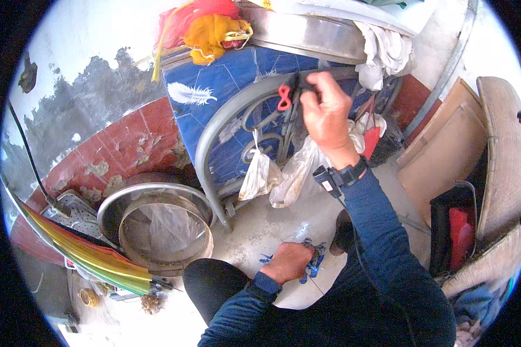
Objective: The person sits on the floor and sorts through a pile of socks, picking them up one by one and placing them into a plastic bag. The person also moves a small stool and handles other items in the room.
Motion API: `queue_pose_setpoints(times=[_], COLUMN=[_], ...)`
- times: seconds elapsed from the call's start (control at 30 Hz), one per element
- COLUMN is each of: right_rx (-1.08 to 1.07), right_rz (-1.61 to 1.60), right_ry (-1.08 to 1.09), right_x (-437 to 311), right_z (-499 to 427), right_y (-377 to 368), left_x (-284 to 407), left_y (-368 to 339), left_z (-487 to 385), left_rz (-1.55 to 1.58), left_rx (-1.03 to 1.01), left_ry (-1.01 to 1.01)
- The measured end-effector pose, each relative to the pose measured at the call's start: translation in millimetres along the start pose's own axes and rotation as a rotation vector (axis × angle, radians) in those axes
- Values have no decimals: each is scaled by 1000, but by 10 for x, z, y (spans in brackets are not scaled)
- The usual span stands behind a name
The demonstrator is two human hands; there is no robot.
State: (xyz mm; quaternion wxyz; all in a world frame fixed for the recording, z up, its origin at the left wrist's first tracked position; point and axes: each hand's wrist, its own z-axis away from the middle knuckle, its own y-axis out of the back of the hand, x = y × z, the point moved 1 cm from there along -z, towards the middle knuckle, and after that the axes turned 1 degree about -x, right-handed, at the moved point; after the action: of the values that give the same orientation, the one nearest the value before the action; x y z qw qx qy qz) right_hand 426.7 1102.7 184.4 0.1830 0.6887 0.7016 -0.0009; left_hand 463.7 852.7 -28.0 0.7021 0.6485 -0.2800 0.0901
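My left hand (288,261) is closed around a bunch of small blue and dark pieces (314,264), low over the floor between my legs. The picture does not settle what they are. My right hand (328,115) is raised at the curved top rail of a grey metal bed-end frame (206,143), its fingers curled beside something dark. Whether it grips that is unclear. Just left of it, red scissor handles (283,97) hang on the frame. Tied plastic bags (260,173) hang lower on the frame, beneath my right hand.
Behind the frame stands a blue panel with feather prints (191,94). Above it are a large metal pan (304,32) and an orange mesh bag (215,37). A round sieve (126,234) leans in a metal basin (156,186) at left. Cardboard (451,152) stands at right.
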Motion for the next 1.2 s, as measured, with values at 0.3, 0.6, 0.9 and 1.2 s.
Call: queue_pose_setpoints(times=[0.3,0.6,0.9,1.2], right_rx=[-438,-389,-221,-433], right_rz=[98,129,-75,-266], right_ry=[78,252,-137,-39], right_x=[-332,-563,-312,-610], right_z=[575,400,249,327], right_y=[-134,-364,-130,-15], left_x=[75,8,66,58], left_y=[130,40,107,100], left_z=[24,-7,20,53], left_rz=[9,3,-5,-8], left_rx=[-9,36,-20,23], left_ry=[47,-6,50,46])
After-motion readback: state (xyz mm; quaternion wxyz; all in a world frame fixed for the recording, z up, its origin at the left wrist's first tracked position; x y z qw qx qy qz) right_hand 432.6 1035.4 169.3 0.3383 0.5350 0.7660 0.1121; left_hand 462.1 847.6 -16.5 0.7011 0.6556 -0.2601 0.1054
